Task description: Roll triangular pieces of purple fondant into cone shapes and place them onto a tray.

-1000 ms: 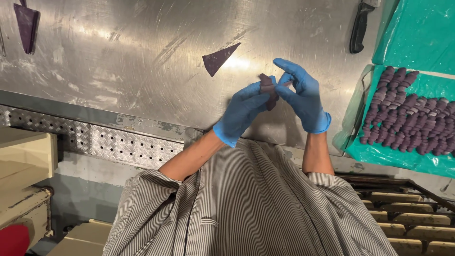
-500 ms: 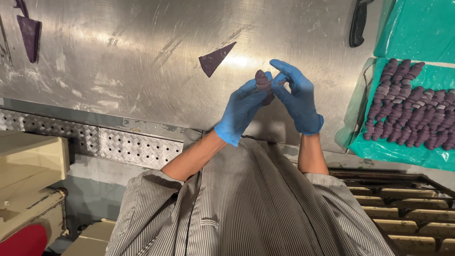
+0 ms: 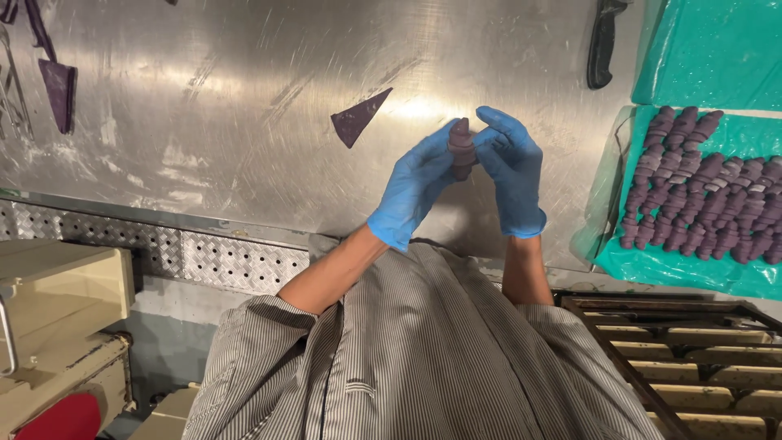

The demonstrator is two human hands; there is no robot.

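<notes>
Both hands wear blue disposable gloves and meet above the scratched stainless-steel bench (image 3: pixel 244 98). The left hand (image 3: pixel 415 183) and the right hand (image 3: pixel 509 175) together enclose one rolled, ridged piece of purple dough (image 3: pixel 461 148), held upright between them. Grip of the left hand: fingers closed against the left side of the roll. Grip of the right hand: thumb and fingers pressed on its right side, index finger arched over the top. The roll is clear of the bench surface.

Positions relative to the held roll:
- A flat purple dough triangle (image 3: pixel 358 118) lies on the bench just to its left, apart from the hands.
- A green plastic-lined tray (image 3: pixel 692 269) sits well to its right, carrying rows of finished purple rolled pieces (image 3: pixel 700 187).
- A black-handled tool (image 3: pixel 601 45) lies above and to its right, at the bench's far edge.
- Further purple dough strips (image 3: pixel 57 81) lie far to its left.
- The person's grey striped shirt (image 3: pixel 423 358) fills the area below it.
</notes>
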